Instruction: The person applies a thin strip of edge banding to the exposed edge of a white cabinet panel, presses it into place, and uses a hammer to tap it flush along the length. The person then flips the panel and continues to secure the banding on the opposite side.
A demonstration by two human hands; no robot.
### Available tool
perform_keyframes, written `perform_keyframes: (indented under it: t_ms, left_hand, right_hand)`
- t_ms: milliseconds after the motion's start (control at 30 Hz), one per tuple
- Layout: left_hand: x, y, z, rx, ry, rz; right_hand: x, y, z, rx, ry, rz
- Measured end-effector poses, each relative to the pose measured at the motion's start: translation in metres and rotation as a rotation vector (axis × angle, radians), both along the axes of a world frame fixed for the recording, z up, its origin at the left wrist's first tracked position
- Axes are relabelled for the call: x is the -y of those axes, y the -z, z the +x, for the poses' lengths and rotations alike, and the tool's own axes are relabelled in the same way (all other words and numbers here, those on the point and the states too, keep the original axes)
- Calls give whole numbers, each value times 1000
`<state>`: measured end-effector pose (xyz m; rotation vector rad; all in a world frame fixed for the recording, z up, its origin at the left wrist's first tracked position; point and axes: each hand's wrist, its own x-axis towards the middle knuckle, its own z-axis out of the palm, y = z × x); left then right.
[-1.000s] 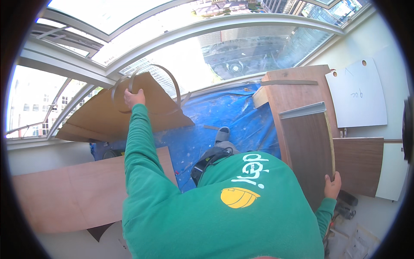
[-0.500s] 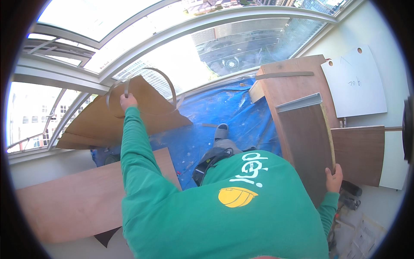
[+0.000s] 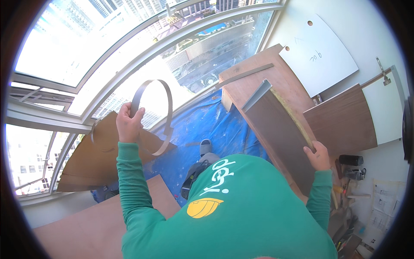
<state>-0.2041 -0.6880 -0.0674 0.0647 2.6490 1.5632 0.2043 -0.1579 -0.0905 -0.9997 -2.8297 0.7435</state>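
Observation:
My left hand (image 3: 129, 123) is raised and closed around a thin, flexible grey-brown strip (image 3: 169, 108), which looks like edge banding and curls into a loop to the right of the fingers. In my right hand (image 3: 318, 156) is the long edge of a dark brown board (image 3: 282, 129), held between thumb and fingers. That edge is yellowish and rough. A pale grey channel-shaped piece (image 3: 257, 96) runs across the board's far end. The board slants over a reddish plywood box (image 3: 288, 77), and I cannot tell whether it rests on it.
Blue sheeting (image 3: 183, 154) covers the floor around my sandalled foot (image 3: 206, 147). Brown cardboard (image 3: 92, 162) leans by the windows. A plywood sheet (image 3: 99, 224) lies lower left. A white panel (image 3: 321, 60) and another brown board (image 3: 340, 118) stand right. Tools (image 3: 354, 172) lie below them.
My left hand has come nearer with the strip, whose loop now stands clear of the cardboard. My right hand still grips the board. The view has turned, showing more of the right side.

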Motion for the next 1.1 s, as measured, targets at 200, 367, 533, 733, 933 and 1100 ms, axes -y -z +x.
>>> perform_keyframes:
  t_ms: [200,367,533,733,933,1100]
  left_hand:
    - [-100,-79,31,-251,359,290]
    - [-174,-135,59,-756,566,122]
    - [-253,-167,74,-1113,699,352]
    - [-389,-114,116,-1258,852,435]
    - [-462,12,174,-1047,956,367]
    - [-473,59,181,-843,1047,391]
  right_hand:
    - [3,-8,2,-46,-17,-61]
    - [6,-4,6,-212,15,-87]
    - [-1,5,15,-273,28,-106]
    - [-5,7,19,-360,20,-243]
    - [-2,14,21,-459,34,-290]
    - [-3,12,23,-487,-8,-325]
